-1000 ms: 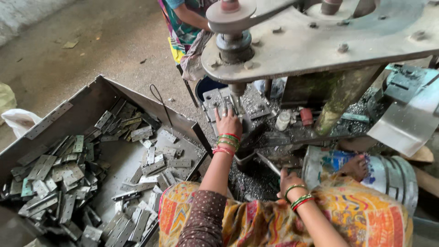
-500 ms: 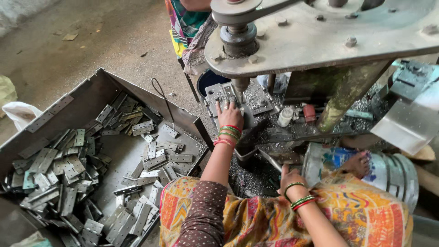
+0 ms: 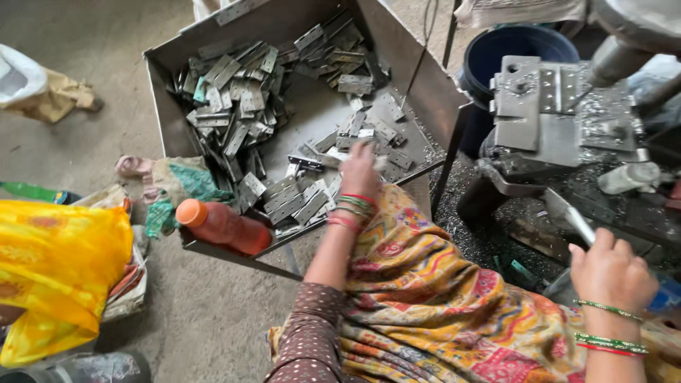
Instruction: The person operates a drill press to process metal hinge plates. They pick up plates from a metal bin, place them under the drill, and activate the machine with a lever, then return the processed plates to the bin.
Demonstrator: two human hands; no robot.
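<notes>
Since the earlier frame, left hand has left the metal block under the press & now sits over the hinge plates in the tray; view has swung left too, so tray fills the upper middle.

L to R: yellow cloth bundle at far left on the concrete floor, white bag above it near top edge. Next, crumpled green/pink rag just beside tray's near-left corner. Orange-capped red bottle lies tilted on its side against the tray's front lip.

Metal tray is a big open sheet-steel box, full of grey hinge plates — thick pile at left/back, looser scatter at front right. Left hand is down among the front-right plates, fingers curled & touching them; hand is motion-blurred, can't tell if fingers are closed on a plate or just spread on them. Red/green bangles on the wrist.

Right of tray: dark blue bucket at top, then the press fixture block w/ bolted grey plates, metal swarf all round it. Small white bottle lies just right of it.

Far right: right hand, low in frame, fingers wrapped shut round a slim metal handle that sticks up-left from the fist. Green & red bangles on that wrist too.
</notes>
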